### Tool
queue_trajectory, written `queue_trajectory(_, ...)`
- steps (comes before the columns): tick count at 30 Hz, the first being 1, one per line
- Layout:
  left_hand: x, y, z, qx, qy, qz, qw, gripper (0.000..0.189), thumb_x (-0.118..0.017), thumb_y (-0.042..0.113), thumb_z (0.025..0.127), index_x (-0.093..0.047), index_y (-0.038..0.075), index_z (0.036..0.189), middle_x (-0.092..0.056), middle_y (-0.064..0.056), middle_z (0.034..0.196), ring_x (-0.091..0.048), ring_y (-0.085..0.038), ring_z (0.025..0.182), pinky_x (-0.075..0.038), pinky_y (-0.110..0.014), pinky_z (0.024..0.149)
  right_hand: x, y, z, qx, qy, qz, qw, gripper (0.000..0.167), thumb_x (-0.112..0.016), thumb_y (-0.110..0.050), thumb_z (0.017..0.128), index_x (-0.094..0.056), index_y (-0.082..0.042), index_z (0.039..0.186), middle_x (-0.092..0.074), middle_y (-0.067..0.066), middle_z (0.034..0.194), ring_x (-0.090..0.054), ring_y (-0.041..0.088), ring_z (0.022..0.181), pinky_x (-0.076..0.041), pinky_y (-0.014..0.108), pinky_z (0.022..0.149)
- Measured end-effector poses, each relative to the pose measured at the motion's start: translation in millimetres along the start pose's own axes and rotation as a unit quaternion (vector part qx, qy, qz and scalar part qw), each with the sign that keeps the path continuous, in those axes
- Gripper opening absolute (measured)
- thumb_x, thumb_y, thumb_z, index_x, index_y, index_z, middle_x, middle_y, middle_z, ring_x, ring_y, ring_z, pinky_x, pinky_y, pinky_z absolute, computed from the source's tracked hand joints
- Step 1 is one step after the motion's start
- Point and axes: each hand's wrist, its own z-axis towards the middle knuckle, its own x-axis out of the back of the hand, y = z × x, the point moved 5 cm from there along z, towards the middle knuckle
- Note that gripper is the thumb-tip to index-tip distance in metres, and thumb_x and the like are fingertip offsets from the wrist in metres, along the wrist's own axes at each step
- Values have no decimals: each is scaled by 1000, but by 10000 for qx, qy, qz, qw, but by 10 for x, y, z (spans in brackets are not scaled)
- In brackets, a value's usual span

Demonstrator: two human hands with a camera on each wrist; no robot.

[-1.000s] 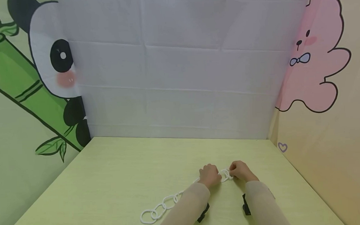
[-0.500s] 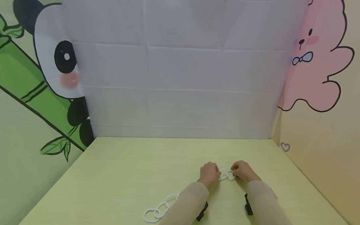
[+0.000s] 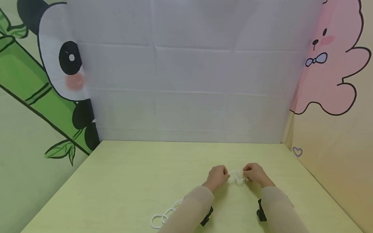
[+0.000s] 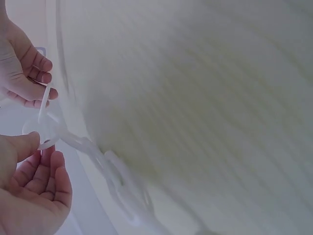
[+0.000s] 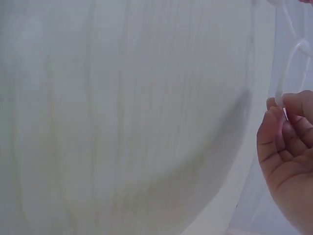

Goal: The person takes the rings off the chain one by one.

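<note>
A chain of white oval links (image 3: 152, 222) runs across the table, its loose end at the front left. In the head view the left forearm hides its middle stretch. My left hand (image 3: 218, 177) pinches one link between thumb and fingers; the left wrist view shows this white link (image 4: 48, 145) with more links hanging away below. Just to the right, my right hand (image 3: 255, 173) pinches the neighbouring link, seen as a white loop (image 5: 284, 73) in the right wrist view. Between the hands the two links are joined and held slightly above the table.
The pale yellow table (image 3: 138, 167) spreads out on both sides of the arms. Behind it hangs a creased white sheet (image 3: 187, 74). Painted walls with a panda (image 3: 54, 66) and a pink rabbit (image 3: 337, 71) stand left and right. Black straps hang at both forearms.
Both hands have risen a little and drawn apart, pulling the links between them straighter. The head view has shifted slightly, and less of the chain shows beside the left forearm.
</note>
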Motion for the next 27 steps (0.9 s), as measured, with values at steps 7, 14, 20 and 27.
queue_trajectory(7, 79, 1, -19, 192, -70, -305, 9993, 14, -62, 11, 89, -56, 7, 76, -51, 2, 69, -47, -11, 62, -42, -25, 57, 52, -51, 42, 68, 28, 758, 9971, 10, -53, 2, 88, -52, 9, 95, -64, 15, 82, -56, 19, 62, -52, 30, 59)
queue_trajectory(14, 135, -26, -3, 81, 64, -228, 9997, 11, -63, 11, 88, -58, 7, 79, -52, 3, 71, -46, -10, 65, -42, -23, 59, 72, -155, 59, 241, 13, 1140, 9932, 14, -49, 1, 92, -49, 11, 101, -63, 21, 89, -54, 14, 60, -51, 28, 59)
queue_trajectory(20, 180, -54, 3, -60, 136, -315, 9994, 10, -63, 11, 88, -58, 6, 81, -52, 4, 70, -46, -9, 64, -42, -22, 58, 73, -285, 68, 332, 17, 1318, 9907, 16, -49, -1, 92, -48, 11, 102, -60, 25, 91, -54, 13, 59, -51, 26, 56)
queue_trajectory(27, 219, -64, -3, -167, 233, -373, 9989, 11, -63, 11, 88, -57, 7, 80, -50, 4, 69, -45, -8, 62, -40, -20, 55, 19, -381, 62, 369, 5, 1542, 9874, 12, -52, 0, 91, -50, 9, 98, -59, 25, 87, -52, 15, 58, -51, 26, 52)
